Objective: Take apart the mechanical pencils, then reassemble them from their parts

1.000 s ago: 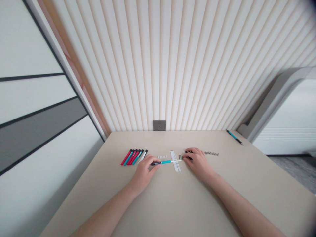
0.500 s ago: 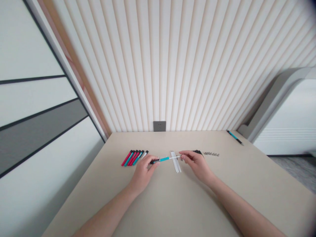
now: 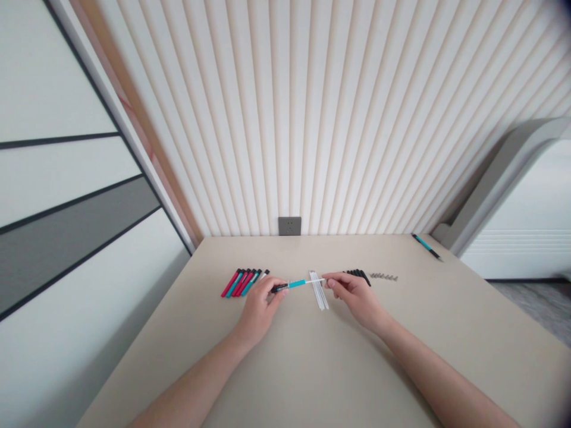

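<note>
My left hand is closed round the black end of a teal pen barrel, held just above the beige table. A thin white refill sticks out of the barrel toward the right. My right hand pinches the far end of that refill with thumb and forefinger; what sits at the tip is too small to make out. Under the pen lies a bundle of white refills.
A row of red and teal pens lies left of my left hand. Black pen parts and a line of small grey pieces lie to the right. Another teal pen rests at the far right corner. A wall socket sits behind.
My right hand has lifted off the black parts and come left to pinch the refill's end. The pen has risen slightly off the table.
</note>
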The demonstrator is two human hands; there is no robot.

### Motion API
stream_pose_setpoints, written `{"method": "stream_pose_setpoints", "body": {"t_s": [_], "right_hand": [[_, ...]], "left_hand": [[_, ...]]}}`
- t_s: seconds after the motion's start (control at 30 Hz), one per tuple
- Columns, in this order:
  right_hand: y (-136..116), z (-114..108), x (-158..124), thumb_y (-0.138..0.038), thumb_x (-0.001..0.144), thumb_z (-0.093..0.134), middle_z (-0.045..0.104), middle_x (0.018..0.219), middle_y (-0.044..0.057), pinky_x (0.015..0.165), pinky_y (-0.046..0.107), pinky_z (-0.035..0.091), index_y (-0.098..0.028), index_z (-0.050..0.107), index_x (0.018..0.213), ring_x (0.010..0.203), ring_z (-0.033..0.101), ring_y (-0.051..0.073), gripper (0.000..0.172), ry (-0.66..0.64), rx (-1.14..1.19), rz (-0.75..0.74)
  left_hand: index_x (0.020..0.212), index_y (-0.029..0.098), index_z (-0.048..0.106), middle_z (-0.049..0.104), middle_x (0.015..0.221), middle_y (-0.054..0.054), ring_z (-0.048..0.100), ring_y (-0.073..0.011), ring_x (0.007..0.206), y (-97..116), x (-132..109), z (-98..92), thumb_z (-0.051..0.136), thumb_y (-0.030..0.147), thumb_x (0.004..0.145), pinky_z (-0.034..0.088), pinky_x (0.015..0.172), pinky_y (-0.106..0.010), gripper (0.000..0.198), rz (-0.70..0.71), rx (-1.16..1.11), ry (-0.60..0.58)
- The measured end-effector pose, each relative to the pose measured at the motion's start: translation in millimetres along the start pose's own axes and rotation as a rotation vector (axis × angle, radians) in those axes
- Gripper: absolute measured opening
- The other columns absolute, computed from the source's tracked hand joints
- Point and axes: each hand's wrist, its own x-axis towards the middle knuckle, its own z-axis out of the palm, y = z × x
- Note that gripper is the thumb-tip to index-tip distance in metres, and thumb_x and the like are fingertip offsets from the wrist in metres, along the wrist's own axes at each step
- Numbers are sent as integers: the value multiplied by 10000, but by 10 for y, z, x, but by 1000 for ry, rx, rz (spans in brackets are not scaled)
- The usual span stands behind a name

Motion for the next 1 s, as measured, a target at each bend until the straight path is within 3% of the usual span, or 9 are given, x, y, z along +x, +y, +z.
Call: {"method": "stream_pose_setpoints", "body": {"t_s": [0.17, 0.8, 1.0], "right_hand": [[1, 9, 12, -493, 854, 586, 569, 672, 3, 555, 256, 371, -180, 715, 929, 618, 462, 133, 347, 3, -41, 5], [29, 21, -18, -458, 871, 577, 569, 699, 2, 569, 254, 352, -185, 701, 892, 635, 442, 132, 300, 4, -64, -14], [49, 34, -10, -459, 862, 589, 584, 714, -2, 583, 256, 385, -188, 694, 1058, 645, 483, 137, 351, 1, -44, -8]], "left_hand": [[908, 206, 635, 642, 896, -23, 606, -172, 844, -26, -9, 10, 582, 208, 878, 489, 747, -271, 61, 38, -31, -40], [929, 205, 638, 631, 911, -22, 590, -163, 844, -33, -13, 6, 573, 216, 889, 470, 737, -256, 76, 28, -69, -61], [931, 199, 645, 645, 887, -21, 582, -162, 792, -23, 0, 13, 573, 260, 890, 453, 723, -268, 103, -33, -72, -43]]}}
